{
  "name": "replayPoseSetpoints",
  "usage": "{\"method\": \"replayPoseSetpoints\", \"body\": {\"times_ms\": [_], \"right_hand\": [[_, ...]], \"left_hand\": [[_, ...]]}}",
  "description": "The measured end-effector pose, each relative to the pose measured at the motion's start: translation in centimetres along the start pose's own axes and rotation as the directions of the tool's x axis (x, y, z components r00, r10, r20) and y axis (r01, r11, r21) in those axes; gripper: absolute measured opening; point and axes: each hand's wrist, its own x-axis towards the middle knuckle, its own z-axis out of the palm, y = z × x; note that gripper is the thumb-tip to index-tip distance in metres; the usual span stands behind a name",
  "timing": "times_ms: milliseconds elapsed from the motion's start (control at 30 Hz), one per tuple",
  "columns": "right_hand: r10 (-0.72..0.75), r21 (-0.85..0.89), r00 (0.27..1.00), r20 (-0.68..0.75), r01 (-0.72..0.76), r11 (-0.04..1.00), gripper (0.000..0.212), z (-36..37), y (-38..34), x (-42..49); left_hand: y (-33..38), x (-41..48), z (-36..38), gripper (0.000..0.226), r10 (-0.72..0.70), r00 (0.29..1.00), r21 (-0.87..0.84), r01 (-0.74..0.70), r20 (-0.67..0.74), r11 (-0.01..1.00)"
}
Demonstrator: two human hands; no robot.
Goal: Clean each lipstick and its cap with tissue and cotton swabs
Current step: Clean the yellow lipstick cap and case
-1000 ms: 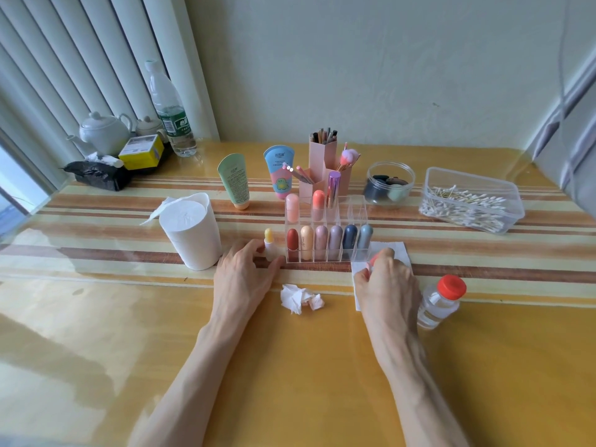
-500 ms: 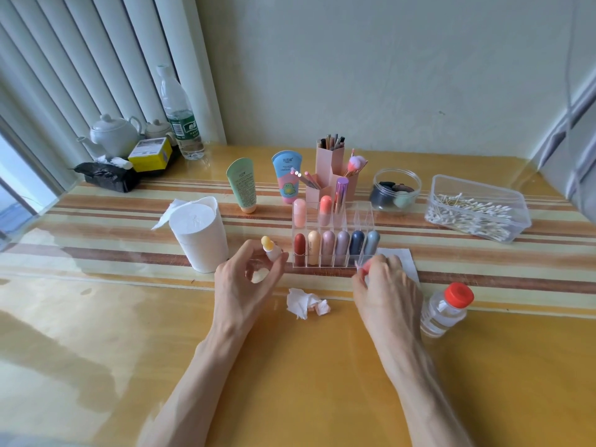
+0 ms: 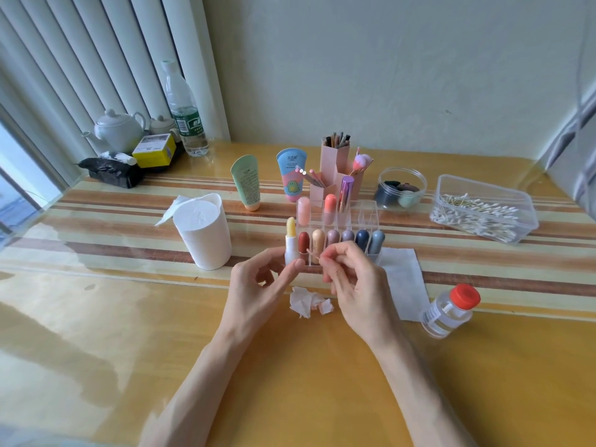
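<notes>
Lipstick (image 3: 291,242), yellow-tipped, white-bodied, held upright by left hand (image 3: 258,285); right hand (image 3: 354,285) pinches swab (image 3: 312,254).

White teapot (image 3: 117,129), water bottle (image 3: 185,114), yellow box (image 3: 154,151), green tube (image 3: 246,183), pink brush holder (image 3: 335,156)

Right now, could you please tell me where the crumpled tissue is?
In the head view, the crumpled tissue lies on the table, just below the gap between the left hand and right hand, nearer the person than the clear lipstick organizer.
</notes>
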Motion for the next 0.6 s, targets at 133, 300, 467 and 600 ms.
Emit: {"method": "replayPoseSetpoints", "body": {"times_ms": [133, 300, 467, 600], "right_hand": [[0.008, 0.119, 0.999, -0.05, -0.002, 0.993, 0.01, -0.1, 0.17, 0.06], [0.012, 0.143, 0.998, -0.068, -0.002, 0.99, 0.009, -0.1, 0.23, 0.05], [-0.012, 0.068, 0.999, -0.045, 0.016, 0.998, 0.011, -0.01, 0.17, -0.05], [-0.029, 0.052, 0.999, -0.039, 0.031, 0.998, 0.015, 0.01, 0.23, -0.06]], "left_hand": [[-0.49, 0.08, -0.19, 0.03, -0.038, 0.995, -0.103, 0.047, 0.096, 0.994], [-0.37, 0.01, -0.24, 0.032, -0.078, 0.99, -0.085, 0.088, 0.115, 0.992], [0.02, -0.01, -0.1, 0.026, -0.088, 0.989, -0.084, 0.099, 0.12, 0.992], [-0.04, -0.04, -0.1, 0.029, -0.07, 0.989, -0.112, 0.085, 0.13, 0.99]]}}
